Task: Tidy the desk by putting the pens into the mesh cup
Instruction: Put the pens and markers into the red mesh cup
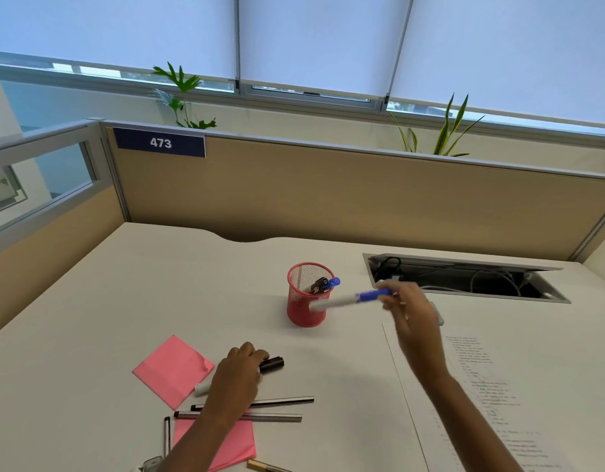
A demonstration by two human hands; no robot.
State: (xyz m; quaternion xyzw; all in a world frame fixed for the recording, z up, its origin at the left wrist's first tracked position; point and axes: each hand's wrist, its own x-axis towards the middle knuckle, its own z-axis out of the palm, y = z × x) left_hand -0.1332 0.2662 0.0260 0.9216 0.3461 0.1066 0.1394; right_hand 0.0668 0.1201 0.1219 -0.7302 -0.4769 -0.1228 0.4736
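Note:
A red mesh cup (306,310) stands upright mid-desk, with a blue-capped and a black-capped marker inside. My right hand (408,310) pinches a blue-capped white marker (348,300) by its cap end. That marker lies nearly level in the air, its white end in front of the cup. My left hand (239,373) curls over a black-capped white marker (272,364) lying on the desk. Two thin dark pens (280,400) lie side by side below the left hand, another pen (166,434) points toward me, and a gold pen (265,466) shows at the bottom edge.
Two pink sticky notes (171,367) lie near the left hand. A printed sheet (481,386) covers the desk's right side. An open cable tray (464,279) with wires sits behind my right hand. A tan partition (328,192) walls the desk's far edge.

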